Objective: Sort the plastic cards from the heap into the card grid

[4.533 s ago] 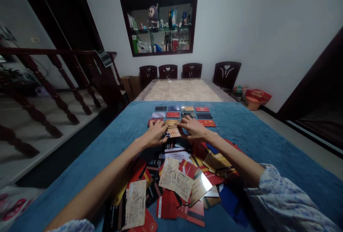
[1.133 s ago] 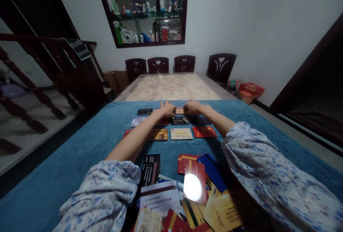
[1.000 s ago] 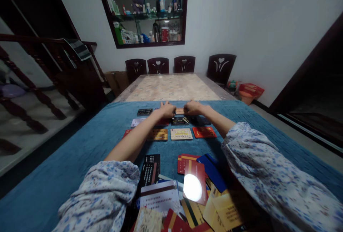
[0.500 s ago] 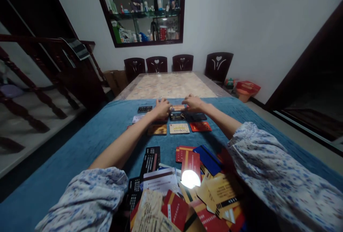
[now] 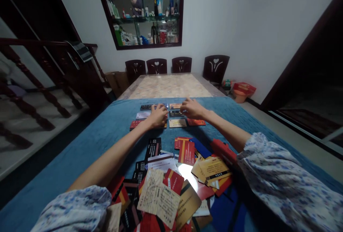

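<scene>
Rows of cards lie face up on a blue cloth [image 5: 88,146]. My left hand [image 5: 157,116] rests on the middle of the rows, its bent fingers lying on the cards. My right hand [image 5: 192,108] reaches in from the right, fingertips touching a dark card [image 5: 175,113] between the two hands. Neither hand lifts anything. Just in front of the hands lie a beige card [image 5: 177,122], a red card [image 5: 197,121] and another red card [image 5: 135,124]. A black card [image 5: 147,107] and a tan card [image 5: 175,105] sit in the far row. A loose pile of cards [image 5: 171,185] lies near me between my forearms.
Beyond the cloth is the bare marble tabletop [image 5: 168,85] with several dark chairs [image 5: 157,66] at its far end. A wall niche [image 5: 144,14] holds bottles and a plush toy. A wooden stair railing [image 5: 40,82] runs on the left. A red basket [image 5: 242,90] sits on the floor at right.
Both hands have drawn back from the far row toward the middle rows. The view has tilted, so more of the near pile shows.
</scene>
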Motion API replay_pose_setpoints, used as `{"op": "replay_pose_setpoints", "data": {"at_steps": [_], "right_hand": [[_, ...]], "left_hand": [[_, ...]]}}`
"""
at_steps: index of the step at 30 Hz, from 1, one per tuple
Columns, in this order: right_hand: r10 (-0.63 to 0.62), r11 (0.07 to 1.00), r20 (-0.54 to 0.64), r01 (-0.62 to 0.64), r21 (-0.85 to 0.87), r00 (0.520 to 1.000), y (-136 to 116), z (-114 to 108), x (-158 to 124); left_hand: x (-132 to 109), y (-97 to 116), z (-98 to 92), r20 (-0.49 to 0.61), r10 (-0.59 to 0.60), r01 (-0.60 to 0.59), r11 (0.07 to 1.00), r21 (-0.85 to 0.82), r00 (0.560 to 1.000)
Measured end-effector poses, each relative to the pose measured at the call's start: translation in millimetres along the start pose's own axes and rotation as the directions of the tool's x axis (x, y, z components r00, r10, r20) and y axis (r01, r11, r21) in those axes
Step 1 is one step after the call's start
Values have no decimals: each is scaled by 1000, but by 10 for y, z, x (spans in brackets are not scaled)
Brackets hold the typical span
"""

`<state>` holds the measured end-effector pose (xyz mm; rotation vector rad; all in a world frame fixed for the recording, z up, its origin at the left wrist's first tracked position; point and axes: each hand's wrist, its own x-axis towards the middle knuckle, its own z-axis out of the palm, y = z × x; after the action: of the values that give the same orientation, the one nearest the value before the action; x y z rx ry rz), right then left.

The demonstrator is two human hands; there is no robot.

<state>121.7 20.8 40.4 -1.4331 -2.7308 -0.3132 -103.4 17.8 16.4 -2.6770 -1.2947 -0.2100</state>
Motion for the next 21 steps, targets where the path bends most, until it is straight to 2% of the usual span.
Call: {"op": "replay_pose_setpoints", "data": {"at_steps": [7,15,21], "right_hand": [[-91,995,-46,92,37,995,-211,33,-231],[-193,976,-115,203,84,975,-467,101,-473],[-326,917,-193,359,172,925,-767,135,-588]], "left_hand": [[-309,92,-11,-19,23,-24,1000,-13,1000],[-775,202,-7,-27,14,-14,1000,-18,1000],[-1151,190,15,-40,-2,2,1000,-21,999]]}}
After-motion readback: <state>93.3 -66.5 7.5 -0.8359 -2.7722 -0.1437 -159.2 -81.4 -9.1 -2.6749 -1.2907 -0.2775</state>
